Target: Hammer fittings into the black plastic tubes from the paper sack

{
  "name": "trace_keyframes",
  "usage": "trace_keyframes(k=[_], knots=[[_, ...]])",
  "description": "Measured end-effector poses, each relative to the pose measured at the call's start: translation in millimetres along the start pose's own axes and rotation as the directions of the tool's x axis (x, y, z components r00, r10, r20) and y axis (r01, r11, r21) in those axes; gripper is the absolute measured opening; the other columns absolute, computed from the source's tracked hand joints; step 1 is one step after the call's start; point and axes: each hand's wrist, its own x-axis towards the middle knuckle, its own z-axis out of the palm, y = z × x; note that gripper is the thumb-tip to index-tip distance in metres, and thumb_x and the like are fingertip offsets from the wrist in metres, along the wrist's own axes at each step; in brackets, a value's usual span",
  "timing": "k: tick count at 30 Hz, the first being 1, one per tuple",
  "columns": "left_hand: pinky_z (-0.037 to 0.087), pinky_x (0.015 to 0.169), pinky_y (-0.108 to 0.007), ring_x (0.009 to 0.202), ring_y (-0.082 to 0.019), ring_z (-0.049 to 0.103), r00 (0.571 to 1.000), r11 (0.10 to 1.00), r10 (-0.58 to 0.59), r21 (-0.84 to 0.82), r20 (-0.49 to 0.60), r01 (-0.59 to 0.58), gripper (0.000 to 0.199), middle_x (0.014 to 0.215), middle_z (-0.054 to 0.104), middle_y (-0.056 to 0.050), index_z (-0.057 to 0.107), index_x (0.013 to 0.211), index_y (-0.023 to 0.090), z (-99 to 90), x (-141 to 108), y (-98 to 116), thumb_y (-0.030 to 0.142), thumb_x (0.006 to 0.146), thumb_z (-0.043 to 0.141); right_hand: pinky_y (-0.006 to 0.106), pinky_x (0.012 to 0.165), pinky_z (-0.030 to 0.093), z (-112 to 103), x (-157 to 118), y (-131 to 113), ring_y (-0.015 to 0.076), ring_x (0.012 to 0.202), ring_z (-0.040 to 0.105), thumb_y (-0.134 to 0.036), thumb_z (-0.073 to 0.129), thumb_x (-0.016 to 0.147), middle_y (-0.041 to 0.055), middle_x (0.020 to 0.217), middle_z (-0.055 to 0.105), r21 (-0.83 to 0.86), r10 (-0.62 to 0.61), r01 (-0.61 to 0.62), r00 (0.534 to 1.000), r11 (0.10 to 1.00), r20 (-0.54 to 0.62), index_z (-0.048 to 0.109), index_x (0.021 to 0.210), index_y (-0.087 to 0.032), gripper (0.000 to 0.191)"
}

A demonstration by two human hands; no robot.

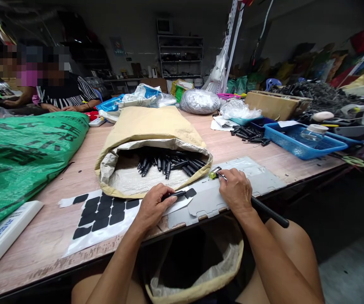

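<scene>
My left hand (156,207) rests at the table edge, fingers closed on a slim black plastic piece (178,194) that points right. In my right hand (236,190) is a small hammer; its yellow-green head (214,172) is low over a grey board (242,173), and the black handle (270,212) sticks out behind the wrist. Whether the head touches the board I cannot tell. A tan woven sack (156,122) lies with its mouth towards me, many black plastic pieces (166,164) inside. Under my left hand is a white sheet with black rounded squares (104,211).
A second sack (197,291) gapes below the table edge, between my legs. Left are a green sack (26,156) and a white scale-like device (11,232). Right are loose black pieces (248,134), a blue tray (305,141) and a cardboard box (273,104). Co-workers (64,93) sit across.
</scene>
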Motion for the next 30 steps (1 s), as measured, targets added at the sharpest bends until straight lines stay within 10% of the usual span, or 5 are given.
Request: trace_keyframes(k=[5, 11, 30], knots=[[0.044, 0.084, -0.034, 0.094, -0.022, 0.060, 0.999, 0.999, 0.040, -0.018, -0.011, -0.040, 0.019, 0.094, 0.063, -0.003, 0.070, 0.100, 0.022, 0.1, -0.9, 1.8, 0.037, 0.093, 0.059, 0.038, 0.085, 0.040, -15.5, -7.5, -32.0, 0.0256, 0.098, 0.054, -0.022, 0.066, 0.086, 0.0080, 0.104, 0.068, 0.240, -0.202, 0.190, 0.979, 0.952, 0.024, 0.072, 0.113, -0.022, 0.027], [0.044, 0.086, -0.034, 0.095, -0.021, 0.060, 0.991, 0.995, 0.102, -0.009, -0.090, -0.104, 0.016, 0.099, 0.065, -0.003, 0.066, 0.104, 0.022, 2.1, -3.5, 2.7, 0.029, 0.094, 0.057, 0.037, 0.085, 0.037, -12.0, -18.1, -73.7, 0.0226, 0.095, 0.054, -0.038, 0.069, 0.090, 0.0046, 0.095, 0.069, 0.424, -0.523, 0.411, 0.830, 0.807, 0.191, 0.071, 0.099, -0.023, 0.018], [0.045, 0.085, -0.036, 0.096, -0.023, 0.059, 0.978, 0.984, 0.145, 0.125, -0.153, -0.126, 0.013, 0.097, 0.067, -0.003, 0.065, 0.101, 0.023, 7.2, -4.6, 1.8, 0.022, 0.092, 0.056, 0.035, 0.081, 0.034, -4.3, -17.7, -76.3, 0.0196, 0.091, 0.050, -0.037, 0.067, 0.093, 0.0026, 0.087, 0.066, 0.460, -0.510, 0.382, 0.839, 0.802, 0.193, 0.064, 0.082, -0.021, 0.020]])
